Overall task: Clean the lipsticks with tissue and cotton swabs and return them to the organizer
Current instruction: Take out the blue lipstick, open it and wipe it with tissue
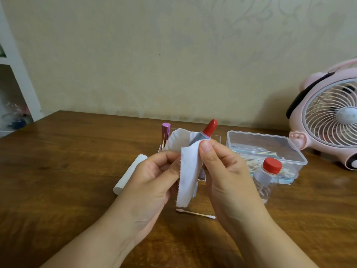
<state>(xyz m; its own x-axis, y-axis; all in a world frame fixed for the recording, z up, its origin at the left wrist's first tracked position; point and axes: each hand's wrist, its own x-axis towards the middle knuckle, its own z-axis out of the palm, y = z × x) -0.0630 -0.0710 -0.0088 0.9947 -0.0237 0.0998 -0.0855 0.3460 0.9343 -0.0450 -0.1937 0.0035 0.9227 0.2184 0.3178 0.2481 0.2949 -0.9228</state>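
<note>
While both hands work above the table (pixel 58 161), the lipstick (pixel 209 128) sits between them, tilted up and to the right, red bullet fully exposed, grey collar just below it. Tissue (pixel 188 171) is wrapped around the lower tube; one flap fans out to the left of the collar, a long strip hangs down between the palms with a serrated left edge.

Right hand (pixel 229 176): fingers curled, thumb tip pressed on the tissue just under the collar, pinching tissue and tube together. Lower tube is hidden by tissue and fingers.

Left hand (pixel 152 182): fingers curled inward, pinching the tissue's left side, thumb along the strip's edge. Cannot tell whether it also touches the tube.

Organizer (pixel 216 139), clear acrylic, stands right behind the hands, mostly hidden. Purple lipstick (pixel 165 132) stands upright at its left back corner, cap on.

Cotton swab (pixel 196 213) lies flat on the table below the hanging strip, between the wrists, not touching either.

White roll (pixel 129 175) lies on the table just left of the left hand, angled.

Small clear bottle (pixel 267 175) with red cap stands just right of the right hand. Behind it, touching or nearly so, a clear lidded box (pixel 270 146) of swabs.

Pink fan (pixel 332 117) at the far right edge, against the wall (pixel 154 55).
</note>
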